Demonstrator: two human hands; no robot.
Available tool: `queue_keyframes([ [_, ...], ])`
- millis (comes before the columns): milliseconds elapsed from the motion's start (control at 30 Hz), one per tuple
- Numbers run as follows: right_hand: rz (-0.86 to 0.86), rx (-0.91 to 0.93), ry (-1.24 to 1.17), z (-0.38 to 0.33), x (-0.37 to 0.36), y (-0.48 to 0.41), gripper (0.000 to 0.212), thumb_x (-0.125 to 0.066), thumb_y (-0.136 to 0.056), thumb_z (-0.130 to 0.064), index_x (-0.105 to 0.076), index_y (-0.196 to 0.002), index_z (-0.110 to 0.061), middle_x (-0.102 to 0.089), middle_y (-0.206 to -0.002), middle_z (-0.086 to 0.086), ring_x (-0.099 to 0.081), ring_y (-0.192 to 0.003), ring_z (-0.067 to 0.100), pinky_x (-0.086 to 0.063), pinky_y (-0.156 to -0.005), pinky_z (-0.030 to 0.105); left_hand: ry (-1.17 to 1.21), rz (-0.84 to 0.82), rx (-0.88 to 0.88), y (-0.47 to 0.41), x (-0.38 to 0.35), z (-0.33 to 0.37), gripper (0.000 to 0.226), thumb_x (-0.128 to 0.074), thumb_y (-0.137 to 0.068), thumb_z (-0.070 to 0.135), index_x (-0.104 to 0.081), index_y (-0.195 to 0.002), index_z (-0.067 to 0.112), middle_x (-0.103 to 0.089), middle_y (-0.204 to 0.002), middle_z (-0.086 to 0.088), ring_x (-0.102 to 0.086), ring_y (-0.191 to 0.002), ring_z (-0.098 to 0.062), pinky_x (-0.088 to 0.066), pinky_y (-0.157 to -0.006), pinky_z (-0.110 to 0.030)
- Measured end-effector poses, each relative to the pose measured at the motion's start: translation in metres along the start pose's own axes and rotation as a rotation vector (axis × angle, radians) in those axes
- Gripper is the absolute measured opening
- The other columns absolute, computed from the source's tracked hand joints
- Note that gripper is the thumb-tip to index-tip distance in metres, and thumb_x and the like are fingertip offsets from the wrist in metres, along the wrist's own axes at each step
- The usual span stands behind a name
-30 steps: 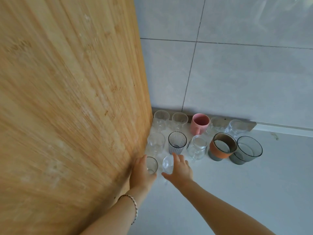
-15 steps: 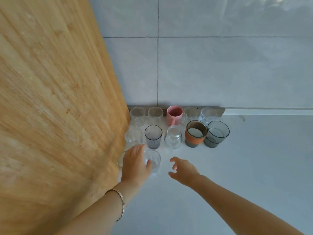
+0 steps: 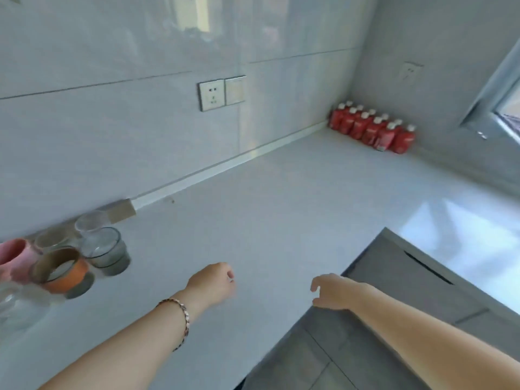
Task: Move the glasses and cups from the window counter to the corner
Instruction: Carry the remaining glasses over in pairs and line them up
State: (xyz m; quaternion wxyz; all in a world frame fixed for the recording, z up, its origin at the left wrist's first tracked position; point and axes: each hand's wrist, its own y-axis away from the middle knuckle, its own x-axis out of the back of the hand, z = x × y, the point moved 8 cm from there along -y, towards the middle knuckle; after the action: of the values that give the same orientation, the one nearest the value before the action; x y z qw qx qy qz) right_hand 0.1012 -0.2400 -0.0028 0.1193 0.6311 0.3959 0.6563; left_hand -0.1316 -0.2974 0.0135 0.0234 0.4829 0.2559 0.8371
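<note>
The cluster of glasses and cups stands at the far left of the head view, blurred by motion: a pink mug (image 3: 14, 257), a glass with an orange band (image 3: 63, 273), a grey tinted glass (image 3: 105, 250) and clear glasses (image 3: 90, 222) behind them against the wall. My left hand (image 3: 212, 284), with a bracelet on its wrist, hovers over the white counter (image 3: 267, 206) to the right of the cluster, fingers curled with nothing in them. My right hand (image 3: 333, 291) hangs near the counter's front edge, fingers loosely apart and empty.
A row of red bottles (image 3: 371, 129) lines the far right corner under the window (image 3: 503, 108). A wall socket and switch (image 3: 221, 92) sit on the tiled wall. Grey cabinet fronts (image 3: 394, 305) drop below the counter edge at lower right.
Both hands have let go of the clear glasses and pulled away to the right. The view has swung right, leaving the wooden panel out of sight and the cups at the left edge.
</note>
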Motion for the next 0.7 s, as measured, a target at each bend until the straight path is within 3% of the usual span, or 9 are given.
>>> queue_keyframes([
  [100,0.001,-0.148,-0.001,0.124,0.01,0.03,0.034,-0.042,-0.096,-0.024,-0.053,-0.12,-0.002,-0.05,-0.138,0.013,-0.052,-0.114,0.028,-0.041,-0.102,0.037,-0.067,-0.057,-0.124,-0.032,-0.033,0.107,0.028,-0.05,-0.087,0.026,-0.06,-0.113,0.017,-0.062,-0.122,-0.002,-0.059,-0.112,-0.022,-0.046,-0.095,-0.029],
  [167,0.008,-0.249,-0.043,0.202,0.01,0.048,0.039,-0.042,-0.095,-0.025,-0.055,-0.122,0.0,-0.054,-0.134,0.015,-0.055,-0.112,0.028,-0.046,-0.099,0.039,-0.115,-0.103,-0.198,-0.047,-0.057,0.174,0.028,-0.051,-0.087,0.026,-0.061,-0.112,0.017,-0.063,-0.121,-0.003,-0.059,-0.111,-0.022,-0.048,-0.095,-0.03],
  [267,0.006,-0.385,-0.104,0.292,0.004,0.073,0.036,-0.041,-0.092,-0.023,-0.06,-0.102,0.006,-0.064,-0.096,0.016,-0.05,-0.074,0.023,-0.04,-0.071,0.031,-0.178,-0.172,-0.29,-0.061,-0.091,0.253,0.027,-0.05,-0.087,0.027,-0.062,-0.11,0.018,-0.064,-0.12,-0.001,-0.06,-0.102,-0.022,-0.047,-0.091,-0.028],
  [333,0.024,-0.47,-0.153,0.339,0.0,0.089,0.029,-0.04,-0.091,-0.02,-0.06,-0.09,0.001,-0.048,-0.076,0.008,-0.042,-0.067,0.02,-0.035,-0.066,0.029,-0.24,-0.21,-0.344,-0.073,-0.111,0.3,0.027,-0.05,-0.088,0.029,-0.062,-0.11,0.019,-0.063,-0.12,0.0,-0.06,-0.102,-0.021,-0.046,-0.089,-0.027],
  [400,0.046,-0.555,-0.239,0.381,-0.002,0.104,0.022,-0.042,-0.089,-0.017,-0.057,-0.078,-0.006,-0.047,-0.075,0.006,-0.046,-0.064,0.02,-0.039,-0.063,0.028,-0.301,-0.245,-0.389,-0.087,-0.128,0.341,0.027,-0.049,-0.088,0.03,-0.061,-0.111,0.021,-0.064,-0.118,0.0,-0.06,-0.105,-0.02,-0.046,-0.09,-0.027],
  [433,0.042,-0.586,-0.287,0.4,-0.004,0.11,0.021,-0.043,-0.09,-0.017,-0.06,-0.082,-0.007,-0.056,-0.083,0.008,-0.055,-0.072,0.022,-0.044,-0.068,0.031,-0.329,-0.262,-0.414,-0.094,-0.135,0.362,0.027,-0.049,-0.088,0.03,-0.061,-0.11,0.022,-0.064,-0.117,0.001,-0.06,-0.106,-0.019,-0.046,-0.09,-0.027],
  [467,0.039,-0.614,-0.346,0.418,-0.006,0.115,0.024,-0.044,-0.092,-0.017,-0.063,-0.099,-0.005,-0.063,-0.103,0.011,-0.062,-0.092,0.025,-0.049,-0.08,0.034,-0.356,-0.276,-0.439,-0.102,-0.142,0.383,0.026,-0.049,-0.088,0.03,-0.061,-0.11,0.022,-0.063,-0.117,0.002,-0.059,-0.107,-0.018,-0.046,-0.09,-0.028],
  [533,0.051,-0.685,-0.442,0.453,-0.009,0.127,0.037,-0.044,-0.095,-0.019,-0.054,-0.126,-0.002,-0.055,-0.132,0.013,-0.054,-0.121,0.027,-0.045,-0.096,0.036,-0.389,-0.296,-0.491,-0.122,-0.154,0.427,0.022,-0.049,-0.088,0.028,-0.06,-0.107,0.022,-0.062,-0.118,0.003,-0.058,-0.109,-0.017,-0.046,-0.091,-0.028],
  [700,0.071,-0.804,-0.578,0.531,-0.009,0.144,0.044,-0.047,-0.094,-0.031,-0.049,-0.132,-0.009,-0.049,-0.138,0.008,-0.048,-0.125,0.027,-0.041,-0.104,0.037,-0.449,-0.364,-0.607,-0.169,-0.187,0.542,0.028,-0.049,-0.087,0.023,-0.061,-0.111,0.018,-0.065,-0.117,-0.001,-0.06,-0.11,-0.021,-0.046,-0.093,-0.027],
])
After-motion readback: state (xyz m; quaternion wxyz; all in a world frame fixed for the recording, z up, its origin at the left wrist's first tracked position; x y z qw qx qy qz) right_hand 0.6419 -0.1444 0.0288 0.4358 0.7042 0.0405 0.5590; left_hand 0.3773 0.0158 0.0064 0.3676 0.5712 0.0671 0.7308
